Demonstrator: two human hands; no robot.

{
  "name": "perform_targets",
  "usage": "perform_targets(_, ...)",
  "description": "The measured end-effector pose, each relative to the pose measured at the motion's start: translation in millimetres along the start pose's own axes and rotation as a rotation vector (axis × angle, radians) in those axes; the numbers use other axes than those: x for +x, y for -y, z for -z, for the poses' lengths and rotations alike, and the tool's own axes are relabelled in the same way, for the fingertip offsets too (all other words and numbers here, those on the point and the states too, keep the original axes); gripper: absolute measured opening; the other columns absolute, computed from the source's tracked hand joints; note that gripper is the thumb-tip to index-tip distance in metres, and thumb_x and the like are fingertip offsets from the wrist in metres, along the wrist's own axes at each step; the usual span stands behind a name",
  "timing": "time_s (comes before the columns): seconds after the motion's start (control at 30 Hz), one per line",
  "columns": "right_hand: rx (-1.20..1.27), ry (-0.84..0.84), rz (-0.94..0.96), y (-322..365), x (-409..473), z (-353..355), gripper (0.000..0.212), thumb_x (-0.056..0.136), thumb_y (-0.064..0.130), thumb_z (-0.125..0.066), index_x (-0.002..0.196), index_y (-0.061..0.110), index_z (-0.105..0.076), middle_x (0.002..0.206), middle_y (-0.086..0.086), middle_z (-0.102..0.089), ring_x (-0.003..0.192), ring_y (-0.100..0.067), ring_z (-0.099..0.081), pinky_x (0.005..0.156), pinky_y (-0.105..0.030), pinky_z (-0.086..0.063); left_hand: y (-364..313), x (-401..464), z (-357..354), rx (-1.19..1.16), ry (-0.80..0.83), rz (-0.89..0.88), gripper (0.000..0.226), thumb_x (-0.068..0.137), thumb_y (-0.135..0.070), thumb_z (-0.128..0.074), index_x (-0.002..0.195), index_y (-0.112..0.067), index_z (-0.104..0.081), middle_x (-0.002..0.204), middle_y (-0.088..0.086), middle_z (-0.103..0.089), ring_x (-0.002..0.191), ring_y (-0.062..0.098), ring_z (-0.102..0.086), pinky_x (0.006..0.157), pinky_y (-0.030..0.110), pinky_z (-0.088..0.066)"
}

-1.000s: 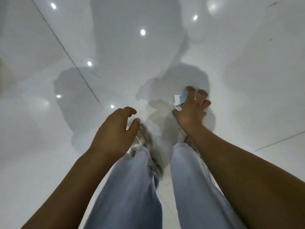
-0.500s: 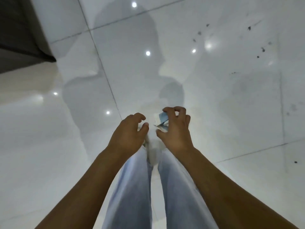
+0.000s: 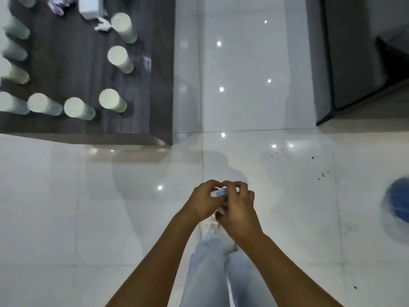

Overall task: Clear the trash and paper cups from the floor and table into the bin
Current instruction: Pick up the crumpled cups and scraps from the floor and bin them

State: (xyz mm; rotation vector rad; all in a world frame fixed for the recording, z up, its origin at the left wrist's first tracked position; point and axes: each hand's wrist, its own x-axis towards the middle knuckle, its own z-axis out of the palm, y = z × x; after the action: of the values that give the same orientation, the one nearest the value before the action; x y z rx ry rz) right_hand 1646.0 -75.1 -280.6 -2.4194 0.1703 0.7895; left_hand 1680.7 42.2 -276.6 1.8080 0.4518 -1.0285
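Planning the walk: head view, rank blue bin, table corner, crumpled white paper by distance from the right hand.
1. Blue bin, at the frame's right edge, roughly level with the right hand.
2. Table corner, up and left.
3. Crumpled white paper, far up the tabletop.

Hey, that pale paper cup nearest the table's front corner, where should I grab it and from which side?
Probably around the side wall of the pale paper cup, coming from the floor side at its right. It stands upright near the edge of the dark wooden table, with another cup close on its left, so the right is freer. Wrap the grip around its upper half.
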Motion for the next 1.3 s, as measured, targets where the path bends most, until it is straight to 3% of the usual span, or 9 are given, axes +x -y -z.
perform_targets(0.17,-0.094,0.023,0.121,78,-7,43,0.065,0.080,0.015,-0.069,0.136,0.021,-0.037,0.138,0.000,-0.031,0.123,-0.020,-0.034,0.085,-0.029,-0.052,-41,-47,58,0.005,-0.078,-0.067,0.044,0.083,-0.019,-0.069,0.125,-0.018,-0.054,0.108,-0.007,-0.055,0.085,0.003,-0.055,0.054,0.003,-0.042)
perform_targets(0.3,-0.111,0.078,0.252,123,1,70,0.074,0.079,0.016,-0.071,0.142,0.024,-0.032,0.141,0.000,-0.031,0.125,-0.021,-0.035,0.086,-0.034,-0.053,-63,-69,96,-0.066,-0.211,-0.052,0.038,0.083,-0.015,-0.068,0.119,-0.012,-0.057,0.111,0.003,-0.062,0.092,0.015,-0.061,0.066,0.013,-0.046)
perform_targets(0.47,-0.242,0.159,0.401,163,42,109,0.086,0.076,0.034,-0.077,0.145,0.029,-0.026,0.145,0.002,-0.027,0.128,-0.021,-0.034,0.096,-0.031,-0.044,-82,-74,139,-0.141,-0.448,-0.019,0.033,0.086,-0.019,-0.068,0.116,-0.012,-0.058,0.112,0.003,-0.061,0.093,0.015,-0.056,0.079,0.021,-0.046)
perform_targets(0.77,-0.420,0.252,0.531,243,149,193,0.074,0.086,0.028,-0.071,0.146,0.025,-0.027,0.150,-0.002,-0.028,0.133,-0.022,-0.034,0.101,-0.029,-0.042,-129,-40,212,-0.245,-0.752,0.042,0.024,0.086,-0.017,-0.068,0.107,-0.020,-0.056,0.101,-0.004,-0.058,0.091,0.014,-0.056,0.078,0.021,-0.040)
perform_targets(0.93,-0.466,0.272,0.551,289,203,209,0.067,0.088,0.026,-0.068,0.143,0.023,-0.031,0.147,-0.004,-0.033,0.130,-0.025,-0.037,0.103,-0.032,-0.042,-151,-23,249,-0.276,-0.786,0.069,0.040,0.087,-0.016,-0.067,0.124,-0.013,-0.055,0.116,0.000,-0.059,0.103,0.017,-0.056,0.086,0.022,-0.040)
perform_targets(1.13,-0.489,0.300,0.576,359,279,197,0.061,0.087,0.023,-0.066,0.140,0.022,-0.035,0.141,-0.007,-0.037,0.126,-0.027,-0.039,0.099,-0.036,-0.044,-154,12,323,-0.327,-0.831,0.080,0.018,0.084,-0.014,-0.068,0.101,-0.017,-0.061,0.093,-0.004,-0.061,0.084,0.015,-0.058,0.073,0.022,-0.040)
perform_targets(1.3,-0.510,0.319,0.563,429,343,184,0.056,0.089,0.021,-0.064,0.138,0.020,-0.038,0.139,-0.008,-0.038,0.126,-0.029,-0.039,0.103,-0.040,-0.044,-160,44,404,-0.364,-0.843,0.144,0.023,0.085,-0.020,-0.069,0.106,-0.021,-0.060,0.093,-0.010,-0.058,0.077,0.008,-0.055,0.072,0.023,-0.042)
